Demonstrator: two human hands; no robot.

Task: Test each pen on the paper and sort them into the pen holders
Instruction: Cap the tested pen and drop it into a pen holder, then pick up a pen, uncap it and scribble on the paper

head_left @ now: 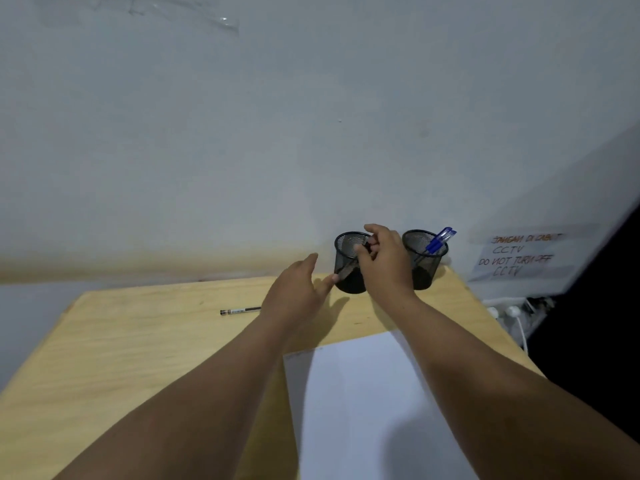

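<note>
Pinching: right hand [384,261] holds a dark pen [349,266], tip down inside the left mesh holder [349,263].
Left hand [298,289]: fingers spread, holding nothing, fingertip beside that holder's base.
Right holder [424,259]: blue pens [438,242].
Tabletop [138,341]: loose pen [240,311], white paper [363,410].

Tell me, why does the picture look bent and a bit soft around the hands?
Head view: the wide lens bows the table edges; the right hand at the left pen holder is slightly motion-blurred; both arms cast soft shadows on the paper; the wall note is fuzzy.
</note>
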